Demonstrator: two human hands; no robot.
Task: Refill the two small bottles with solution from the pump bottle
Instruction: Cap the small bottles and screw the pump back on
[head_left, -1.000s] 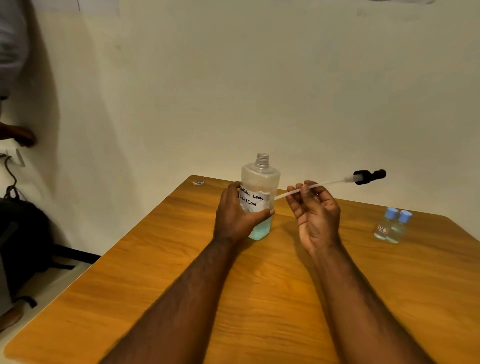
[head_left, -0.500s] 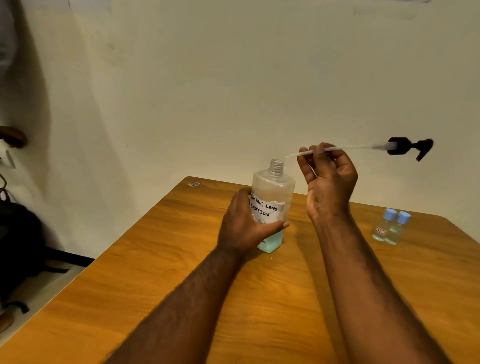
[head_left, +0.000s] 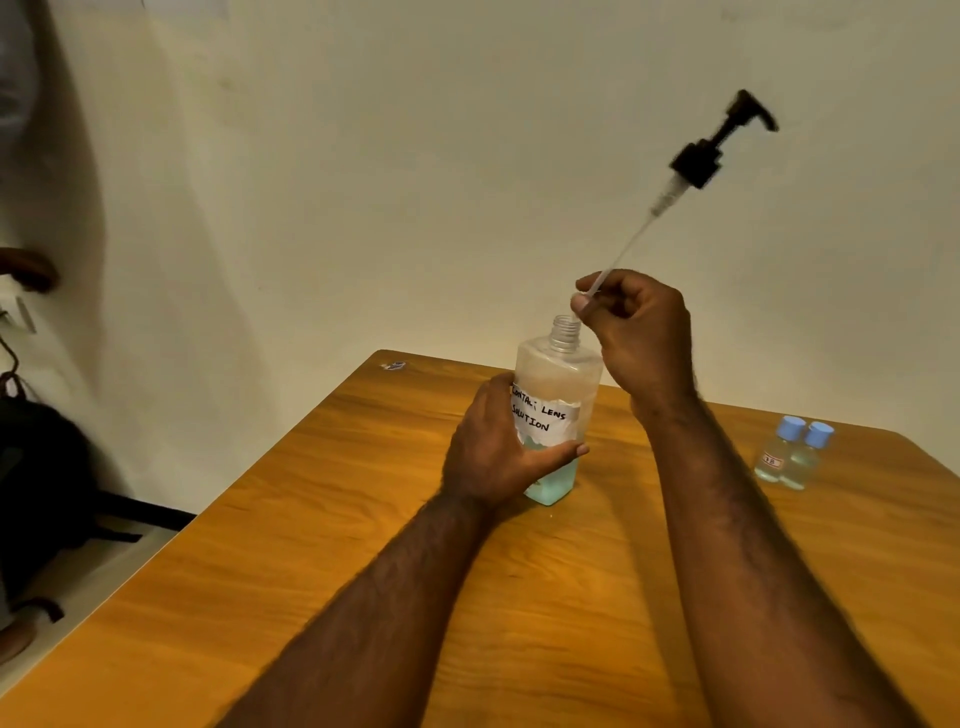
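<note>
Wooden desk (head_left: 260, 597), orange-brown grain, rounded corners, set with its far edge near a plain cream wall (head_left: 415, 156); a small pale scrap (head_left: 393, 366) lies on the desk's far left corner. Left of the desk, on the light floor (head_left: 104, 566), a black bag (head_left: 41, 493) slumps against the wall, one strap (head_left: 140, 512) trailing toward the desk. Above the bag: a white wall plate (head_left: 23, 314), and at the frame's left edge another person's hand (head_left: 26, 267) below a pale garment (head_left: 15, 78).

Pump head (head_left: 724, 140) is motion-blurred; left hand (head_left: 488, 457) hides the label's (head_left: 545, 415) left edge.
</note>
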